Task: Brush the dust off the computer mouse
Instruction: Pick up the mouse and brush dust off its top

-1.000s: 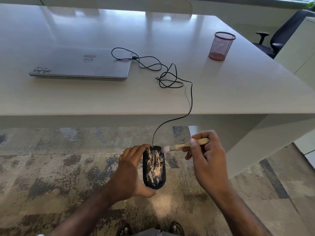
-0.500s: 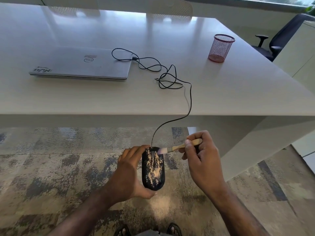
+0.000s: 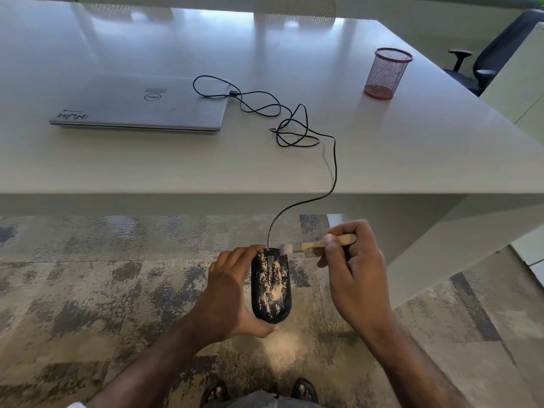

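Left hand point(image 3: 229, 293) cupped the black computer mouse point(image 3: 271, 285) from its left side and underneath, fingers curled over the front edge and thumb under the rear end; the mouse was held in the air in front of the table's near edge, above the patterned carpet point(image 3: 88, 290), its top speckled with pale dust. Right hand point(image 3: 353, 272) pinched the wooden handle of a small brush point(image 3: 316, 246) between thumb and curled fingers, bristles touching the mouse's front right corner. Black cable point(image 3: 334, 160) ran from the mouse's front up over the edge of the white table point(image 3: 441, 142), lay in loose loops, and reached the closed silver laptop point(image 3: 141, 104). Red mesh cup point(image 3: 387, 73) stood upright, well apart, near the table's right edge. Office chair point(image 3: 494, 54) showed at the upper right.
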`<move>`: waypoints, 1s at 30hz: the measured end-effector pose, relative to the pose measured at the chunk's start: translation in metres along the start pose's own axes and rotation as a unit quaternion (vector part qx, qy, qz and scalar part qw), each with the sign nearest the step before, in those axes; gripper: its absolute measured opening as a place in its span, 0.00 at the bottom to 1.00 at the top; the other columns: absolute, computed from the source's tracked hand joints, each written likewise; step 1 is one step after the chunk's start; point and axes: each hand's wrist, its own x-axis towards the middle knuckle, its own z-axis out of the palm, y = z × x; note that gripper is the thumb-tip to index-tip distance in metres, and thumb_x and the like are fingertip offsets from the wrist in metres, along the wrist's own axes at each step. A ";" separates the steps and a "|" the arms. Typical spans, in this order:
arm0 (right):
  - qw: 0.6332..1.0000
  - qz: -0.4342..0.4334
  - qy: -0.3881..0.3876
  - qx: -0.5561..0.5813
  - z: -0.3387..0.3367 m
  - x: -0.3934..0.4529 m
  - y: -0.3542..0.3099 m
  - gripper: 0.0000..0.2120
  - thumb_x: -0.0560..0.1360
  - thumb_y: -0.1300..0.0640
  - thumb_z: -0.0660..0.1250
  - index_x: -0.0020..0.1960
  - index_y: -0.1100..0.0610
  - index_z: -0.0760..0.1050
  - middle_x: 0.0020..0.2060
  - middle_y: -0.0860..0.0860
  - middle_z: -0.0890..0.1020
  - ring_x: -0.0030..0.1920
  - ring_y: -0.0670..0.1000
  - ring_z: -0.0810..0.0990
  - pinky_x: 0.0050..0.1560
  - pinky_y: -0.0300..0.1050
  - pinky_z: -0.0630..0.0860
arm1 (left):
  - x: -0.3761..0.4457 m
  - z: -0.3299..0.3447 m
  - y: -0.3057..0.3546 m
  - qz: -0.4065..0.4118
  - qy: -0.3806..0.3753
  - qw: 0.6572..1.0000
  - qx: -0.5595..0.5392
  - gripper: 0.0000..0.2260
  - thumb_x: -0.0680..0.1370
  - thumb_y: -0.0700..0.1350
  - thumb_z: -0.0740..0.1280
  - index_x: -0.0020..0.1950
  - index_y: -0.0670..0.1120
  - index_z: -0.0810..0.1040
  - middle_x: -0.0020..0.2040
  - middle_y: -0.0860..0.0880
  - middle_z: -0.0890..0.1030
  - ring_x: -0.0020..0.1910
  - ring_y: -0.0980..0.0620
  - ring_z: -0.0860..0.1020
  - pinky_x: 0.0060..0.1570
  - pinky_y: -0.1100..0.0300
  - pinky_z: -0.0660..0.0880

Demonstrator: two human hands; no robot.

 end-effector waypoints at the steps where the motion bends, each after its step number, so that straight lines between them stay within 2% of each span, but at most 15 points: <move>1: 1.000 0.001 -0.001 0.008 0.000 0.000 0.000 0.03 0.81 0.52 0.61 0.49 0.49 0.71 0.38 0.47 0.83 0.37 0.49 0.83 0.37 0.58 0.80 | 0.001 0.000 0.000 0.000 0.002 1.000 0.000 0.58 0.47 0.66 0.79 0.75 0.53 0.64 0.63 0.62 0.69 0.60 0.61 0.64 0.59 0.62 0.60; 5: 1.000 0.000 -0.017 -0.010 0.003 0.001 0.001 0.04 0.81 0.51 0.60 0.49 0.50 0.71 0.37 0.46 0.83 0.37 0.46 0.83 0.37 0.57 0.81 | 0.002 -0.001 0.001 0.001 -0.001 1.000 0.006 0.58 0.47 0.65 0.79 0.75 0.53 0.64 0.63 0.61 0.69 0.60 0.60 0.65 0.59 0.62 0.61; 11: 1.000 -0.010 0.010 0.006 0.003 0.004 0.001 0.03 0.82 0.53 0.62 0.49 0.50 0.71 0.37 0.47 0.82 0.37 0.47 0.83 0.36 0.53 0.80 | 0.002 -0.003 0.000 0.005 -0.002 1.000 0.011 0.57 0.48 0.66 0.79 0.75 0.55 0.63 0.64 0.62 0.69 0.61 0.59 0.67 0.59 0.56 0.63; 15: 1.000 0.001 -0.024 -0.011 0.005 0.005 0.001 0.03 0.82 0.56 0.62 0.49 0.53 0.71 0.36 0.46 0.83 0.37 0.46 0.83 0.37 0.56 0.81 | 0.002 -0.003 -0.001 0.007 -0.005 1.000 0.013 0.58 0.48 0.66 0.79 0.75 0.53 0.63 0.64 0.61 0.69 0.61 0.60 0.66 0.58 0.60 0.61; 21: 1.000 0.007 0.007 0.013 0.003 0.007 -0.002 0.02 0.80 0.52 0.62 0.49 0.49 0.71 0.38 0.47 0.83 0.38 0.46 0.84 0.37 0.53 0.81 | 0.002 -0.004 -0.002 0.011 -0.004 1.000 0.002 0.57 0.49 0.66 0.79 0.75 0.55 0.62 0.63 0.61 0.69 0.60 0.61 0.65 0.61 0.67 0.57; 24: 1.000 0.007 -0.012 0.008 0.006 0.007 -0.004 0.03 0.80 0.52 0.61 0.50 0.51 0.71 0.37 0.47 0.83 0.37 0.46 0.84 0.37 0.55 0.82 | 0.003 -0.005 -0.002 0.017 0.001 1.000 -0.005 0.57 0.49 0.65 0.79 0.74 0.58 0.60 0.63 0.62 0.69 0.60 0.61 0.65 0.62 0.69 0.56; 28: 1.000 0.008 -0.012 -0.019 0.006 0.008 -0.002 0.04 0.80 0.53 0.61 0.50 0.53 0.71 0.36 0.48 0.83 0.35 0.46 0.83 0.36 0.55 0.81 | 0.003 -0.005 -0.002 0.019 0.000 1.000 -0.001 0.57 0.48 0.65 0.80 0.73 0.60 0.58 0.63 0.63 0.68 0.60 0.61 0.65 0.62 0.68 0.56; 30: 1.000 0.006 0.002 -0.003 0.004 0.007 -0.001 0.03 0.80 0.53 0.61 0.50 0.52 0.71 0.37 0.48 0.83 0.36 0.46 0.83 0.36 0.51 0.81 | 0.003 -0.006 -0.002 0.016 -0.001 1.000 0.000 0.57 0.48 0.65 0.80 0.73 0.60 0.58 0.63 0.63 0.68 0.60 0.60 0.65 0.60 0.66 0.58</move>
